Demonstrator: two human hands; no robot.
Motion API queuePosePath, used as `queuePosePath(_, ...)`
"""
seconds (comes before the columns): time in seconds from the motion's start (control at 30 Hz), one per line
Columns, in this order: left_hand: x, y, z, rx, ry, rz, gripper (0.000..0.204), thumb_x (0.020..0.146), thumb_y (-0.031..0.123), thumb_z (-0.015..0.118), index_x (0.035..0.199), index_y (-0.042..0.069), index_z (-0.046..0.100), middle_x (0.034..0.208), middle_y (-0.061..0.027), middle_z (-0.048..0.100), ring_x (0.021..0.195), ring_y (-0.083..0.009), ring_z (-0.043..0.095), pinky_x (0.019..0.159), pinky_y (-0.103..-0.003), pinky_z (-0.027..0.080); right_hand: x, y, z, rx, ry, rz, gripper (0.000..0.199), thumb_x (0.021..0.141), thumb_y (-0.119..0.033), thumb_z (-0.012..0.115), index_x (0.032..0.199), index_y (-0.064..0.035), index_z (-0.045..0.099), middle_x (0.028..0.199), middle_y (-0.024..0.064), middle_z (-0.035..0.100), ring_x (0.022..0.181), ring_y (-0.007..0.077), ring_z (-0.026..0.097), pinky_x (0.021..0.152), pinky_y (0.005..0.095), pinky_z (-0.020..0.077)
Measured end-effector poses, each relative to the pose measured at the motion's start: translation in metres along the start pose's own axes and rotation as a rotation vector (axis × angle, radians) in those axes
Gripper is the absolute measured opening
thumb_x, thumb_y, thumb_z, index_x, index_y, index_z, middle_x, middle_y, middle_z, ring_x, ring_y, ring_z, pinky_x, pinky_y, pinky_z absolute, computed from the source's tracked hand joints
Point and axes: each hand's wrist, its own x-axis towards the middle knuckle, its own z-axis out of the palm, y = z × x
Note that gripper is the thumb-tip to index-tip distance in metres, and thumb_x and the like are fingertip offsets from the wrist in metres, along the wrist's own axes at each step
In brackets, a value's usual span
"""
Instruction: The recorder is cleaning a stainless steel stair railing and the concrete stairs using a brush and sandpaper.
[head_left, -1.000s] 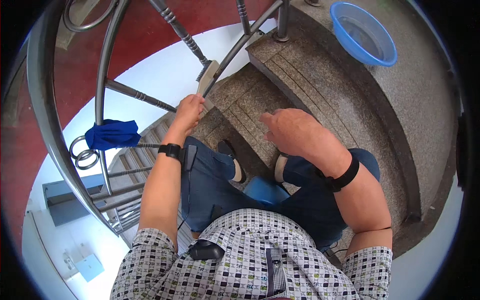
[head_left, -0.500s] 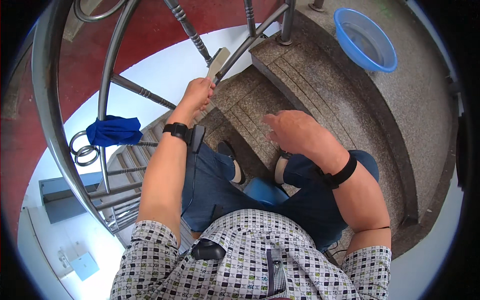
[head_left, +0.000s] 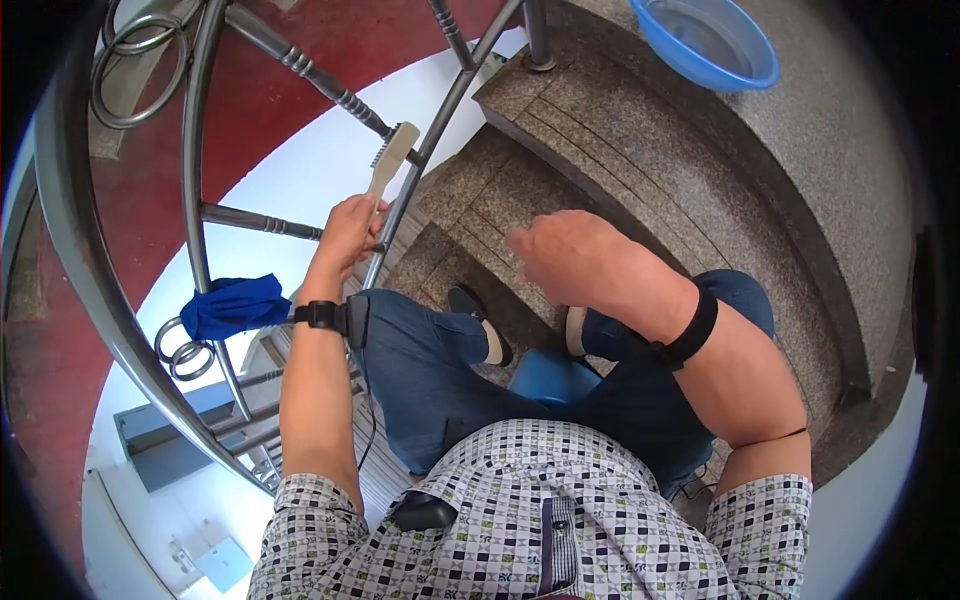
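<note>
Before me, one scrubbing brush, pale beige, narrow-handled, dark-bristled; clamped by the handle in the left hand, fingers wrapped around it. Brush head: beside the foot of a turned steel baluster, close to the curved lower rail, bristles facing the baluster; whether they touch it, I cannot tell from here. Right hand: held over the speckled stone steps, back uppermost, fingers bent and blurred; palm hidden, so whether the fingers are together or apart, I cannot tell. One black wristband on the right forearm, another dark band at the left wrist. One royal-blue cloth, bunched on the railing near two interlocked steel rings. One light-blue plastic basin, on the upper level, well apart from both hands. One blue object, mostly hidden, between the seated person's denim-clad legs.
</note>
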Motion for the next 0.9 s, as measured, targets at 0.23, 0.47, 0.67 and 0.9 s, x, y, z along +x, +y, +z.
queuePosePath(0.23,0.028,0.024,0.021,-0.032,-0.018,0.018,0.034,0.108,0.037,0.047,0.105,0.006,0.062,0.069,0.0028,0.051,0.047,-0.0056,0.038,0.040,-0.024,0.029,0.007,0.005,0.004,-0.015,-0.029,0.017,0.025,0.090,-0.020,0.072,0.105,-0.0013,0.066,0.087,0.0200,0.071,0.091,0.0397,0.070,0.080,0.0484,0.0558)
queuePosePath(0.47,0.015,0.010,0.009,-0.040,-0.005,0.009,0.034,0.108,0.037,0.048,0.106,0.007,0.063,0.068,0.0028,0.052,0.047,-0.0050,0.038,0.041,-0.024,0.029,0.002,0.000,0.000,-0.020,-0.014,0.036,0.024,0.090,-0.021,0.072,0.102,-0.0013,0.066,0.086,0.0199,0.071,0.089,0.0398,0.070,0.078,0.0491,0.0554)
queuePosePath(0.67,-0.008,-0.006,-0.008,0.076,0.034,0.014,0.034,0.108,0.036,0.047,0.106,0.009,0.067,0.070,0.0035,0.053,0.047,-0.0044,0.038,0.041,-0.022,0.028,-0.007,0.004,0.004,0.000,0.100,-0.026,0.021,0.088,-0.019,0.072,0.098,-0.0016,0.066,0.085,0.0193,0.071,0.089,0.0386,0.071,0.079,0.0479,0.0555)
queuePosePath(0.9,0.008,0.003,0.002,0.073,0.024,0.038,0.035,0.109,0.037,0.047,0.106,0.008,0.066,0.068,0.0034,0.052,0.047,-0.0048,0.038,0.041,-0.022,0.028,-0.001,0.002,-0.002,-0.027,0.013,0.003,0.022,0.087,-0.019,0.072,0.101,-0.0017,0.068,0.087,0.0190,0.072,0.091,0.0383,0.071,0.079,0.0471,0.0561)
